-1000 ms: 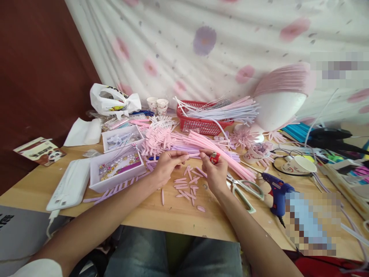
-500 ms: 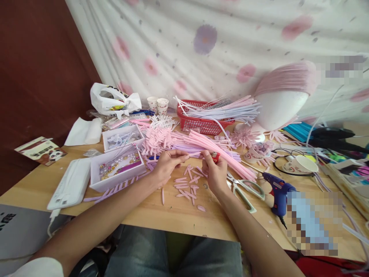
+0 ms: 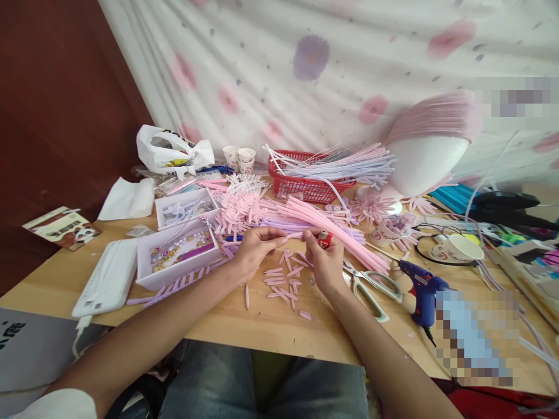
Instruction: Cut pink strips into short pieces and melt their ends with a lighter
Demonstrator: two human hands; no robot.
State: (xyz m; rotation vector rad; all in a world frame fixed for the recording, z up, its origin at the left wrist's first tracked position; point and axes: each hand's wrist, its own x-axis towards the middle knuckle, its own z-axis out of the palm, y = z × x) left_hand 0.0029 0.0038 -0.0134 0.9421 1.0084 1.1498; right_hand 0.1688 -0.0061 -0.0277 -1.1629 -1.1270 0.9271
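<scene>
My left hand (image 3: 255, 247) pinches one end of a short pink strip (image 3: 295, 235) above the wooden table (image 3: 244, 326). My right hand (image 3: 325, 262) pinches the strip's other end and also grips a small red lighter (image 3: 324, 239) in its fingers. Under both hands lie several short cut pink pieces (image 3: 283, 279). A long bundle of pink and lilac strips (image 3: 323, 224) runs behind my hands to the right.
Scissors (image 3: 371, 285) and a blue glue gun (image 3: 421, 288) lie right of my right hand. White boxes of beads (image 3: 179, 250) and a white power strip (image 3: 107, 279) sit left. A red basket (image 3: 305, 186), paper cups (image 3: 239, 158), and a white foam head (image 3: 421, 160) stand behind.
Both hands stay nearly still on the strip; my right hand has shifted very slightly, with the lighter still in it.
</scene>
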